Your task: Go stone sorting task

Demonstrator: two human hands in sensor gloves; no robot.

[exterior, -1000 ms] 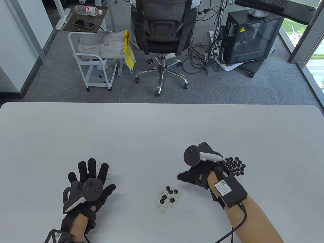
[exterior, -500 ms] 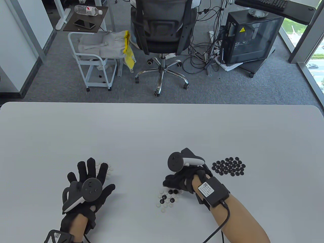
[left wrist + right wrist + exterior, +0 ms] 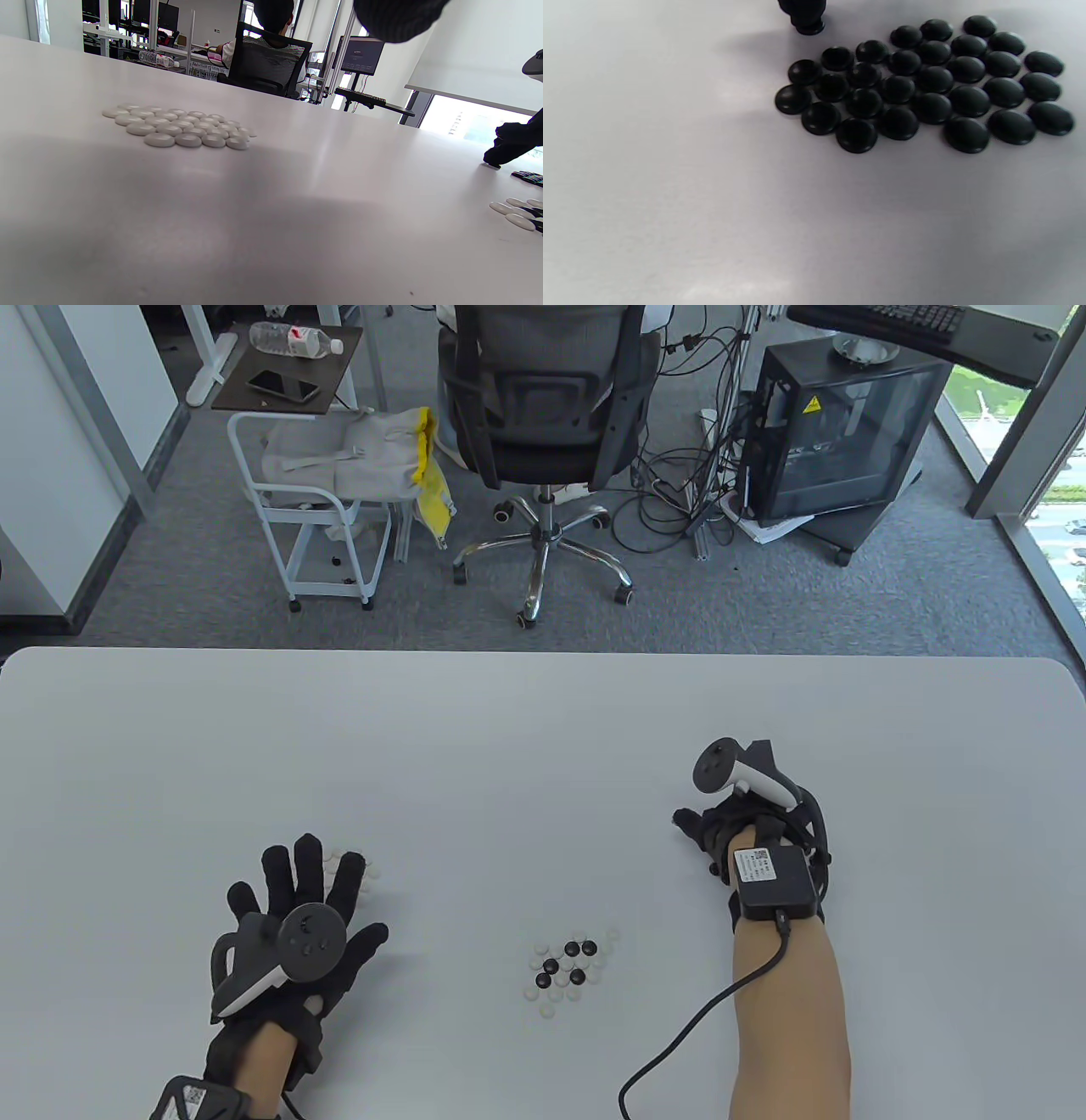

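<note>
Placing looks underway: right hand [image 3: 730, 831], grip hidden, holds a fingertip [image 3: 807, 21] beside the black pile [image 3: 925, 84]; next, another mixed-heap [image 3: 567, 967] stone; left hand [image 3: 293, 916] flat.

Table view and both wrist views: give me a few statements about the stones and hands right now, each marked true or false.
1. The left hand lies flat with straight fingers. True.
2. The mixed pile holds only black stones. False: black and white together.
3. The white stones lie in one flat cluster. True.
4. The black stones are stacked in a tower. False: one flat layer.
5. The right hand is over the mixed pile. False: it is beyond it, over the black stones.
</note>
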